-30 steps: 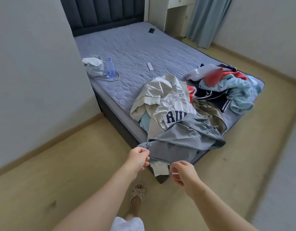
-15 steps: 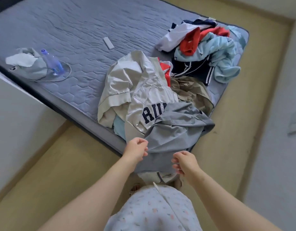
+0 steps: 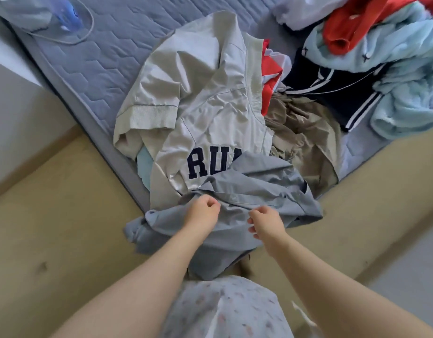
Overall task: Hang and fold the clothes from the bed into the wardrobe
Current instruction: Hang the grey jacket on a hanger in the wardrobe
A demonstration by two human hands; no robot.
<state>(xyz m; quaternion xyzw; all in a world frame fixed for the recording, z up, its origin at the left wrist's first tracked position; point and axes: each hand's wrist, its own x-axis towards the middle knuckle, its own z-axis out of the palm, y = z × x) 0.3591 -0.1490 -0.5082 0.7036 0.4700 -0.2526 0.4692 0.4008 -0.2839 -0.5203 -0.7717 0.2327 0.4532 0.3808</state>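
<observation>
the crumpled grey-blue shirt, buttoned placket showing, drapes over the bed corner at 6 o'clock. left hand fisted, pinching its fabric; right hand curled around a fold.

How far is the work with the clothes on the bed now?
Nothing looks done: no garment is folded or hung, and no wardrobe is in view. In hand: the left hand and right hand are at the grey shirt hanging over the bed edge; whether they grip it is unclear. Left: the beige jacket, the red top, the light blue garment and the dark striped one.
</observation>
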